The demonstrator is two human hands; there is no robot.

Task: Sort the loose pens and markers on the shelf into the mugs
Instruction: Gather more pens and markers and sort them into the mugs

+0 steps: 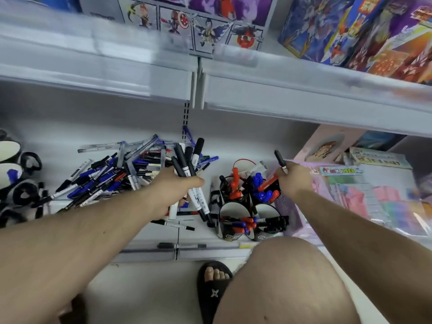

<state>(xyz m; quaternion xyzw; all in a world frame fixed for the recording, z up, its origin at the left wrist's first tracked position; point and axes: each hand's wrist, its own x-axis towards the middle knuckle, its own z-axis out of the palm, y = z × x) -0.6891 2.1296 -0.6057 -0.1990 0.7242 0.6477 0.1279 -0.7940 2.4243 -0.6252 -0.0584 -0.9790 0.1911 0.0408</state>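
Bare knee (280, 284) and a black sandal (214, 288) fill the lower frame, below the white shelf (149, 230). At centre, the left hand (177, 185) grips a fistful of black-capped markers (187, 160) in front of the loose pile (112, 174) of blue, black and red pens at centre left. Right of it the right hand (294, 175) pinches one black marker (280, 161) above black-and-white mugs (247, 206) already bristling with red and blue markers, pink packets (364, 195) crowding their right side.
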